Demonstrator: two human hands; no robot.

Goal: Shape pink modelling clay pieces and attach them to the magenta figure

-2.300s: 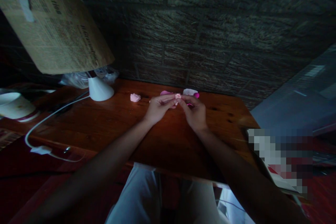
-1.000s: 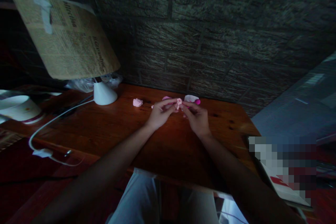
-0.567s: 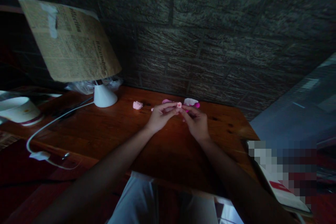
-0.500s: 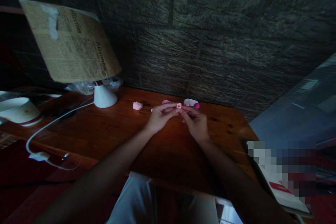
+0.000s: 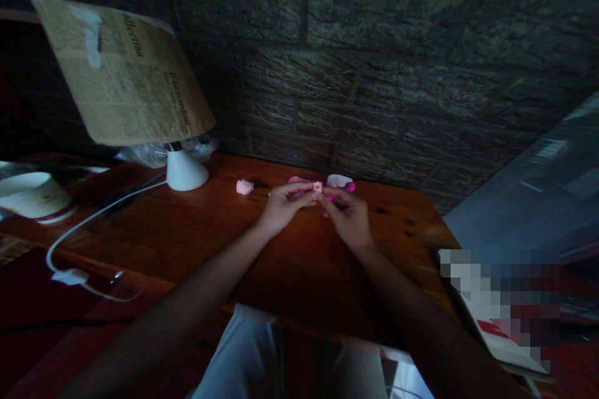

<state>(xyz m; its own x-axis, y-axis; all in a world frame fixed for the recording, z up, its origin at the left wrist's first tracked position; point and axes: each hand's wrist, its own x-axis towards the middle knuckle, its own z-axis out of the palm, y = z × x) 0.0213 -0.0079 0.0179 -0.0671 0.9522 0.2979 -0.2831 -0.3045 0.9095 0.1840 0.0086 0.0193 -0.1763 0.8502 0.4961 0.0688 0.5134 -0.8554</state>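
Between the fingertips of both hands is a small pink piece (image 5: 317,187) that looks like soft modelling clay, with a hollow or fold at its top. My left hand (image 5: 284,204) pinches it from the left, and my right hand (image 5: 349,215) pinches it from the right. Both are raised over the wooden table (image 5: 290,280). A pale pink lump (image 5: 244,187) lies on the table left of my hands. Behind my fingers, partly hidden, are a flat pink piece (image 5: 298,179), a whitish piece (image 5: 337,182) and a bright magenta ball (image 5: 350,187).
A lamp with a newspaper-print shade (image 5: 126,75) stands at the left on a white base (image 5: 186,169). Its white cord (image 5: 100,215) hangs over the front edge. A paper cup (image 5: 35,196) is far left. A pixelated tablet-like object (image 5: 500,324) lies at right. A brick wall (image 5: 374,75) rises behind.
Both hands keep their pinch on the pink piece, with only slight finger movement. The whole view has shifted a little.
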